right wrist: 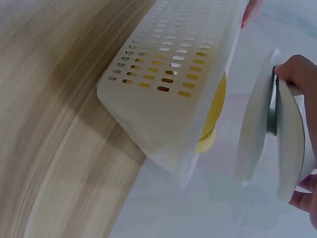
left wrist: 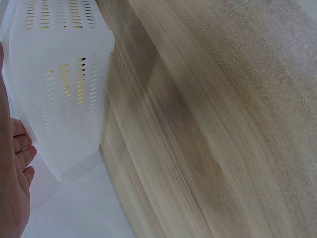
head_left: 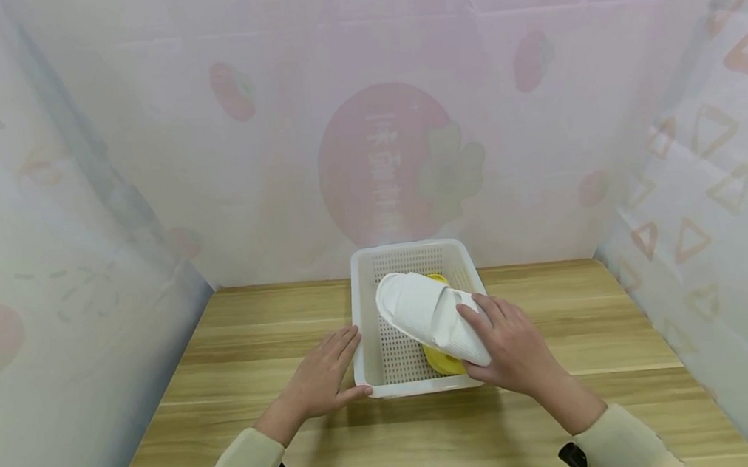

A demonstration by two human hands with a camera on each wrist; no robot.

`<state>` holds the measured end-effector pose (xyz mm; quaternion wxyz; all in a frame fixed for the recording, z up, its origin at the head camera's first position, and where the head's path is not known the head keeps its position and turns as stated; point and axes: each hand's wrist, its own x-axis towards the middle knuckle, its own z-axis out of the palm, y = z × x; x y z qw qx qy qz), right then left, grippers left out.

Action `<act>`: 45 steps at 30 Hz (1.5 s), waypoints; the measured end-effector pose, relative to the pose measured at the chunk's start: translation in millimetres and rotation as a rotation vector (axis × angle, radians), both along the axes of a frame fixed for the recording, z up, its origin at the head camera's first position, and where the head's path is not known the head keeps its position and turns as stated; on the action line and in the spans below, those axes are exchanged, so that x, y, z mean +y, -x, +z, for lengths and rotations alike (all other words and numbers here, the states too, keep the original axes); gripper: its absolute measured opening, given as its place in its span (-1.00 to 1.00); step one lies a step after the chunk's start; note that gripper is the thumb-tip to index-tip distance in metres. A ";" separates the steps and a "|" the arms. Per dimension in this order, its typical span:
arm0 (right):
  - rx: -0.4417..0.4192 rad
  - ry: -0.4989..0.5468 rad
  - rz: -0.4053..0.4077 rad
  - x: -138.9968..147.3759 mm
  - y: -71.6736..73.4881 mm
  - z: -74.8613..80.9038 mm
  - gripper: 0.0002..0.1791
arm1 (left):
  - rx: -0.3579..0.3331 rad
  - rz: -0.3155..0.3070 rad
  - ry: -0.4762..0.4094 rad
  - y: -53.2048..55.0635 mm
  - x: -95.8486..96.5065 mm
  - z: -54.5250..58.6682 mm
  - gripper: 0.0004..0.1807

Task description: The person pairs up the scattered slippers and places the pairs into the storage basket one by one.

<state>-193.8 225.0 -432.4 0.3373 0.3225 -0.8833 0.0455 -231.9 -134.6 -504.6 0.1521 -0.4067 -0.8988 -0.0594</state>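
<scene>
A white slipper (head_left: 429, 314) with a ribbed band is held in my right hand (head_left: 513, 340), above the white basket (head_left: 369, 371). In the right wrist view two pale, sole-like layers (right wrist: 290, 144) stand side by side with a dark gap between them; whether they are two slippers I cannot tell. My left hand (head_left: 320, 375) rests against the basket's left side, fingers extended and thumb at the front corner. Inside the basket lies something yellow (head_left: 441, 361), mostly hidden under the slipper. Its yellow edge (right wrist: 214, 111) rises above the rim in the right wrist view.
The basket stands on a wood-grain table (head_left: 274, 316), near its back edge. Pale printed sheets (head_left: 274, 160) hang behind and on both sides. Black bands (head_left: 572, 458) show at both wrists by the cream sleeves (head_left: 626, 441).
</scene>
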 end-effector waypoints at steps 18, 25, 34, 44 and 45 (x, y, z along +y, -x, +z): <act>-0.062 0.042 -0.145 -21.7 12.3 2.0 -0.10 | -0.055 0.033 -0.001 -1.7 2.6 -1.7 0.03; -0.091 0.046 -0.182 -30.4 13.9 3.5 -0.11 | -0.049 0.032 0.004 -2.4 4.0 -1.9 0.03; -0.107 0.052 -0.248 -42.0 18.6 6.5 -0.14 | -0.050 0.038 0.018 -2.1 5.8 -1.5 0.03; -0.203 0.112 -0.361 -60.0 27.9 8.5 -0.13 | -0.032 0.032 0.019 0.3 6.2 -0.4 0.04; -0.218 0.112 -0.374 -62.3 29.0 8.4 -0.12 | -0.031 0.033 0.021 0.5 6.1 -0.4 0.04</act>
